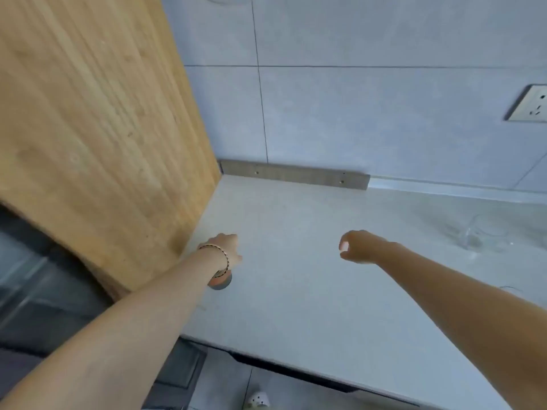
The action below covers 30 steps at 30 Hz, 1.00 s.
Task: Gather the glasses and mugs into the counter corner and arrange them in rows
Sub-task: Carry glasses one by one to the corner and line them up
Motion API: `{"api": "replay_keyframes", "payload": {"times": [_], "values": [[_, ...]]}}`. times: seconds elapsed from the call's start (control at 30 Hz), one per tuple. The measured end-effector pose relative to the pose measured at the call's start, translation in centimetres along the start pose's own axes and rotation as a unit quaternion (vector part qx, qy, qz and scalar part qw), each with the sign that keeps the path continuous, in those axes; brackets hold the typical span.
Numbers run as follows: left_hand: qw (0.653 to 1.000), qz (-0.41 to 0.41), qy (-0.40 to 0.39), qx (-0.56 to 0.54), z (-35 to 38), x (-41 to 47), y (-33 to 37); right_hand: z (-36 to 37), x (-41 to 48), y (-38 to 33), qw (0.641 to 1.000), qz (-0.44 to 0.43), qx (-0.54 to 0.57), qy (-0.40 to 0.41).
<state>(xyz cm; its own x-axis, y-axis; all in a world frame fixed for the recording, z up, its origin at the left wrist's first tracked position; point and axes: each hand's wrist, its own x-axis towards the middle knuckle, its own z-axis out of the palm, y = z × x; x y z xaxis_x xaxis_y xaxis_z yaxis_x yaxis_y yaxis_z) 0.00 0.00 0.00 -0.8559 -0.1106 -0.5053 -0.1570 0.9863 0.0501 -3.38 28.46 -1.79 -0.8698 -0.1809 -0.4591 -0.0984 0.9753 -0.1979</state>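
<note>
leans over a pale kitchen counter with both bare arms stretched toward the corner at 11 o'clock, where a tall wooden panel meets a grey tiled wall.

holds the left hand, with a beaded bracelet at the wrist, just beside the foot of the panel. fingers turned away from the camera, so cannot tell whether spread, pressed together or gripping.

hides most of a small orange and grey cup under that wrist. stands on the counter at 6 o'clock of the hand, near the panel. cannot tell whether touched.

hangs the right hand above the counter at 3 o'clock of the left, well apart from it. fingers loosely curled, thumb tip close to the forefinger, pinching nothing visible.

shows blurred clear glasses on the counter at 3 o'clock of the right hand, well apart from the corner, number impossible to tell. at 4 o'clock, beside the right forearm, the faint rim of one more glass.

along the back edge at 12 o'clock, a grey strip with screw holes at the wall's foot. at 2 o'clock on the tiles, a wall socket. at 6 o'clock, below the counter's front edge, a pale slipper on the floor.
</note>
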Motion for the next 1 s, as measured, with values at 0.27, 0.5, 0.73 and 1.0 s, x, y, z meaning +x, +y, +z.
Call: {"api": "replay_keyframes", "payload": {"times": [0.27,0.5,0.73,1.0], "values": [[0.995,-0.095,-0.018,0.017,3.1,2.9,-3.7,1.9,2.3,-0.6,0.999,0.026,0.016,-0.044],[0.997,-0.060,-0.003,-0.055,3.8,7.0,-5.5,2.4,6.0,-2.5,0.996,0.047,0.034,-0.073],[0.997,0.009,0.044,-0.068,-4.5,15.7,-4.8,0.6,12.0,-5.3,0.994,0.072,0.037,-0.072],[0.988,0.046,0.132,-0.072,-11.2,28.8,-3.0,-2.0,18.8,-6.5,0.991,0.112,0.055,-0.054]]}}
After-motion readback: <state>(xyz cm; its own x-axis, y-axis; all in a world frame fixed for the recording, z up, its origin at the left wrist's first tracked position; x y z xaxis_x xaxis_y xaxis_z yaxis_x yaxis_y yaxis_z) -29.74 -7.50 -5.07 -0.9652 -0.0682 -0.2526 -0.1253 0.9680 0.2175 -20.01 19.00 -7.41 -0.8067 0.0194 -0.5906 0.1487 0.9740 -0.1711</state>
